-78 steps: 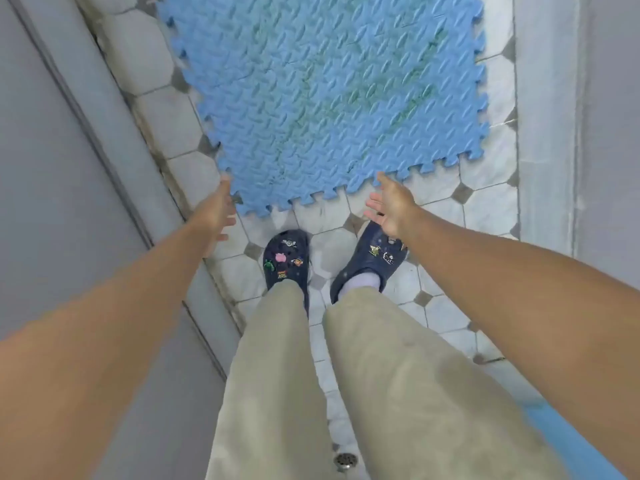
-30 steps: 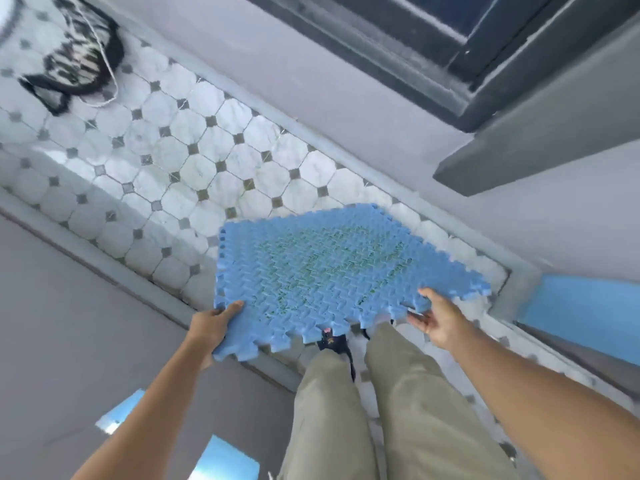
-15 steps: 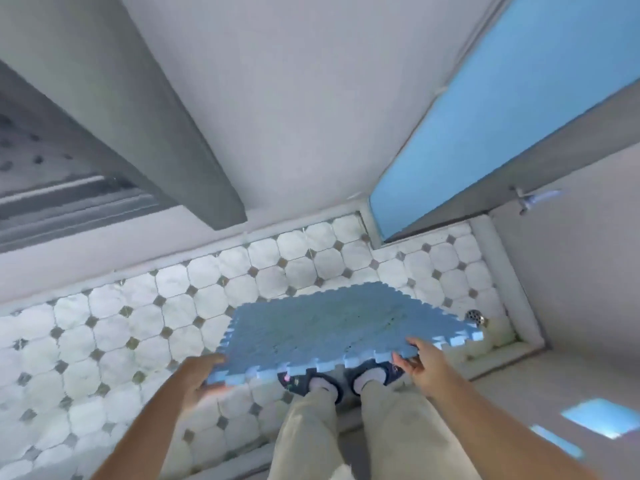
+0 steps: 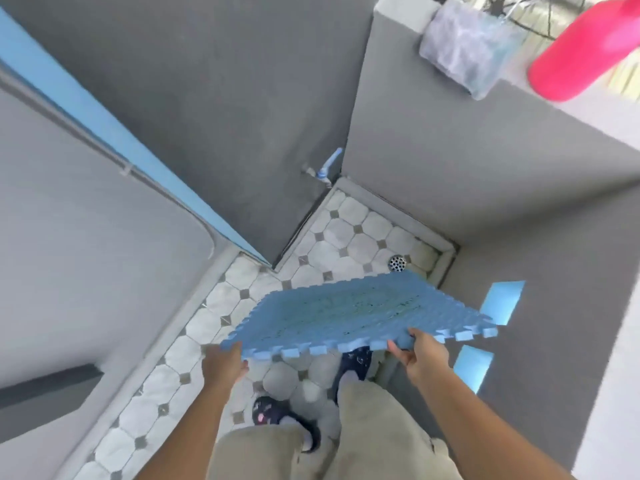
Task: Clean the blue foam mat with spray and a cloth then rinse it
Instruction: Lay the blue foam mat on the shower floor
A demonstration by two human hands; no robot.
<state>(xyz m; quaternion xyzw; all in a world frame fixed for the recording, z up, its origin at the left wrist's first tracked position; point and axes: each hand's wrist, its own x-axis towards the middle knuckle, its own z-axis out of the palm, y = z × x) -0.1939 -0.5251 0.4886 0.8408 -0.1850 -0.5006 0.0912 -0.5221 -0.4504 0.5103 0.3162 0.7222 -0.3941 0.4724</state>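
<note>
The blue foam mat [image 4: 360, 315] with jigsaw edges and greenish stains hangs nearly level above the tiled floor, in front of my legs. My left hand [image 4: 223, 367] grips its near left corner and my right hand [image 4: 417, 353] grips its near right edge. A pink spray bottle [image 4: 585, 53] stands on top of the grey low wall at the upper right. Beside it a pale grey-blue cloth [image 4: 467, 43] lies draped over the wall's top.
A blue-handled tap [image 4: 325, 168] juts from the grey wall at the corner. A round floor drain [image 4: 397, 263] sits in the white octagon tiles [image 4: 346, 233] beyond the mat. Grey walls close in on three sides. My dark clogs [image 4: 355, 363] stand under the mat.
I picked the mat up off the floor with both hands and turned with it; the tap, drain, cloth and pink bottle have come into view.
</note>
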